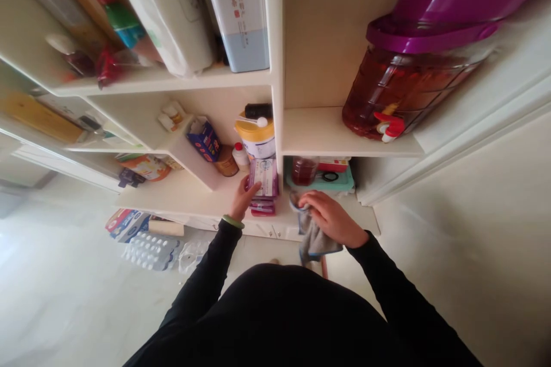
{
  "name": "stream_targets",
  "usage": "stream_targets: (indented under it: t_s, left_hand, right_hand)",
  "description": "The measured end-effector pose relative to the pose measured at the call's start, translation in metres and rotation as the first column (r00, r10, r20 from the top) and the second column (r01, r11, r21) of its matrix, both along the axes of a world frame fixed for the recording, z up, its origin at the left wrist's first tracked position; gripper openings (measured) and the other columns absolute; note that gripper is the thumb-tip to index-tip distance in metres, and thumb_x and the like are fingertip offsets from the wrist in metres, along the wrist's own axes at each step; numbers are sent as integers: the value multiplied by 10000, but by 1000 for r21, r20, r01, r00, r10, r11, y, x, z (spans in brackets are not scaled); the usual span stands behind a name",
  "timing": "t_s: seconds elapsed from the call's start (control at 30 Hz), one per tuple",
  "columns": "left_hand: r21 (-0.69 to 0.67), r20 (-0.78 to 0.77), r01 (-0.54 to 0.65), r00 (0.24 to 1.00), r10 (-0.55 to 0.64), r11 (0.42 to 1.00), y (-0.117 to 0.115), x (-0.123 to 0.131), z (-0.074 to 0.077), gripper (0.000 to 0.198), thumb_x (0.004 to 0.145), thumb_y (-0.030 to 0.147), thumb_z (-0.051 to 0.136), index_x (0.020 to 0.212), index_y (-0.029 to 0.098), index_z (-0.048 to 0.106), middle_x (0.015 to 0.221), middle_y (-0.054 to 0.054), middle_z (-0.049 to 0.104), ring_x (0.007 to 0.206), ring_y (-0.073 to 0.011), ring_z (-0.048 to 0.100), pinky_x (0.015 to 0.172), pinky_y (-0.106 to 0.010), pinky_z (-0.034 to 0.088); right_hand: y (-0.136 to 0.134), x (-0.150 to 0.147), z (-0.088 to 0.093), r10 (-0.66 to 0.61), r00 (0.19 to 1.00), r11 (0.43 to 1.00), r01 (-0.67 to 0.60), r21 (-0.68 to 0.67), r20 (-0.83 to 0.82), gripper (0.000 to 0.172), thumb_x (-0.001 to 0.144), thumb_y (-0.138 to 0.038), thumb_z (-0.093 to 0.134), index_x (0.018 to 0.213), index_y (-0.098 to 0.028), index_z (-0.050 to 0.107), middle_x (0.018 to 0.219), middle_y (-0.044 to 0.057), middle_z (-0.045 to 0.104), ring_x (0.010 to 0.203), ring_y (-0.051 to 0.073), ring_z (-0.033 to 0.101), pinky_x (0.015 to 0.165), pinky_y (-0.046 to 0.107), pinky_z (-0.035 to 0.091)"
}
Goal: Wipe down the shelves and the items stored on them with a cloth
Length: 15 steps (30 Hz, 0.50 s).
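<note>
My left hand [244,199], with a green bangle at the wrist, grips a purple-and-white box [267,176] at its left edge, thumb over the front face. Purple-pink packs [263,207] lie just below that box on the shelf. In my right hand [333,217] a grey cloth with blue edging [321,238] is bunched and hangs down in front of the shelf edge. Behind the box stands a yellow-and-white tin [258,139]. Left of it are a small white bottle with a red cap [240,155], a brown jar [227,161] and a dark blue box [204,139].
White shelf dividers [276,57] rise between the compartments. A large jar of red-brown liquid with a purple lid [387,80] stands upper right. Below it sit a smaller jar [305,171] and a teal tray [336,182]. Wrapped packs [150,251] lie on the floor at left.
</note>
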<state>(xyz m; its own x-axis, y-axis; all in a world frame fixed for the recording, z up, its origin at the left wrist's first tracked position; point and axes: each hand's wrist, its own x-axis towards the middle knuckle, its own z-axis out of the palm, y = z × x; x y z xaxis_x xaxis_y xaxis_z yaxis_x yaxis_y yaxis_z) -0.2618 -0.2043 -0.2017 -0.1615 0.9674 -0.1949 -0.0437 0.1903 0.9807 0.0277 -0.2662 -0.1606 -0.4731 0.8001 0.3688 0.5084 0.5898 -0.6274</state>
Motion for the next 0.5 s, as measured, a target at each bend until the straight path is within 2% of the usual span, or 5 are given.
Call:
stream_targets:
  t_s: [0.1,0.27,0.3,0.37,0.5]
  left_hand:
    - [-8,-22,10,1000,-10,1000,-2,-1,0,782,744,560,945,1353,157,667,1311,-146,765,1224,-330,717,1131,-492,556]
    - [21,-37,30,999,-29,999,-5,0,1,786,760,608,922,1349,150,674,1300,-145,776,1239,-332,715,1132,-493,556]
    - [21,-42,30,999,-29,999,-5,0,1,777,766,601,921,1350,151,675,1299,-144,777,1241,-329,716,1132,-488,557]
    - [11,-57,22,998,-21,1000,-5,1,2,767,774,581,920,1356,147,672,1293,-146,778,1231,-323,721,1127,-481,560]
    - [-3,-64,15,998,-16,1000,-4,1,2,776,767,545,926,1373,140,660,1261,-146,779,1194,-313,725,1094,-461,573]
  right_hand:
    - [-7,28,-2,-185,982,975,187,118,-27,377,883,-32,458,1091,-247,687,1134,86,753,1097,270,723,975,460,613]
    - [12,46,65,-362,914,817,406,411,-183,405,995,-89,483,1277,-278,704,1361,109,702,1315,290,656,1163,494,531]
    - [24,46,77,-382,911,794,410,449,-155,427,992,-81,479,1295,-274,710,1389,112,694,1356,302,630,1199,507,504]
    - [50,45,91,-377,926,816,344,464,-22,453,965,-61,487,1305,-247,722,1399,123,695,1352,321,622,1190,524,508]
    - [75,39,86,-271,957,879,202,432,104,459,896,-2,494,1199,-229,754,1292,111,738,1272,319,647,1154,550,528]
